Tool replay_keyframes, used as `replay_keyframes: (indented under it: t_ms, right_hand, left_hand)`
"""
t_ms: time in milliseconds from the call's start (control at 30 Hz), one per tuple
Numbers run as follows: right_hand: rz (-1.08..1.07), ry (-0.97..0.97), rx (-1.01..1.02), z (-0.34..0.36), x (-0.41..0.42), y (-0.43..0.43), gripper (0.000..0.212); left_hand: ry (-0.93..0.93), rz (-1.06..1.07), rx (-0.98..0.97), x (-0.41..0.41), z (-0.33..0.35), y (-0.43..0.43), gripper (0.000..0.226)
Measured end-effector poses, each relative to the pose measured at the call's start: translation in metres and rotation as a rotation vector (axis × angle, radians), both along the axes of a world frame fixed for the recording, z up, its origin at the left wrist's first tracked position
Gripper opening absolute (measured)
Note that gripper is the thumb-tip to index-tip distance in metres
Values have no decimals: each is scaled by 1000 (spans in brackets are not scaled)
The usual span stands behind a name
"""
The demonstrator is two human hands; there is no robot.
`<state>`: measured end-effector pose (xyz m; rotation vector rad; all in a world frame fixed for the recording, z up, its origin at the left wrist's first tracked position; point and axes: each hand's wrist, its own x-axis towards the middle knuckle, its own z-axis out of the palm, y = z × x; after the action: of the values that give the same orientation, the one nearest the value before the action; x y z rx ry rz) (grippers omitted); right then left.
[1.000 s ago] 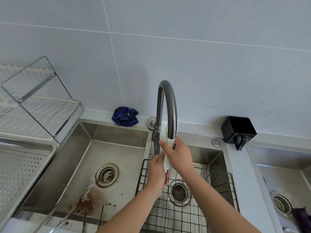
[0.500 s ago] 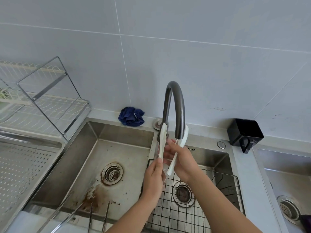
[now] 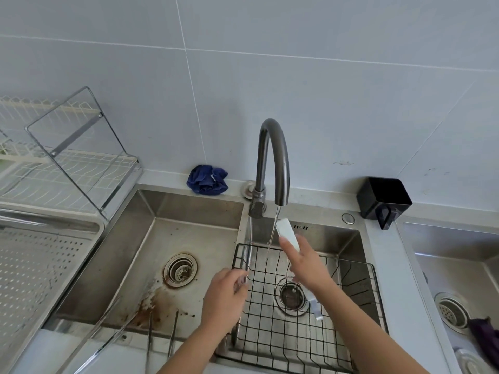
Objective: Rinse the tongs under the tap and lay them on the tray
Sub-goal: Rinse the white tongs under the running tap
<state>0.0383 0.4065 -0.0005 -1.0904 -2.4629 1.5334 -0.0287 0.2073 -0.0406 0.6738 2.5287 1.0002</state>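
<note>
My right hand grips the white tongs, long axis tilted up-left beside the tap stream; left hand curled, grip unclear.

A crumpled blue cloth is lying on the far ledge, left of centre. A black container is sitting on the ledge to the right. A wire dish rack is standing at the far left. A black wire grid is resting in the middle basin, over its drain. Rust-brown stains are spreading over the floor of the left basin, near its strainer. A purple cloth is lying in the right basin, at the near right edge.
</note>
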Motion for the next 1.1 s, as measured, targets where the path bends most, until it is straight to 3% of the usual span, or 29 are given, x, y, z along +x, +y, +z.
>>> replay_keyframes:
  t_ms: [167, 300, 633, 733, 900, 1100]
  right_hand:
    - [120, -347, 239, -34, 39, -6, 85]
    - [133, -575, 380, -53, 58, -7, 103]
    - [123, -716, 551, -81, 88, 2, 127]
    - [177, -619, 687, -83, 93, -5, 115]
    - [251, -360, 683, -85, 83, -34, 64]
    - [276, -328, 508, -97, 72, -71, 55]
  left_hand:
    - [148, -169, -208, 3, -16, -9, 56]
    - [151, -277, -339, 11, -30, -10, 76]
    - [228, -337, -434, 18, -50, -13, 79]
    - [233, -337, -421, 16, -49, -14, 77]
    - [250, -332, -421, 18, -48, -15, 73]
    - [248, -286, -372, 25, -37, -20, 70]
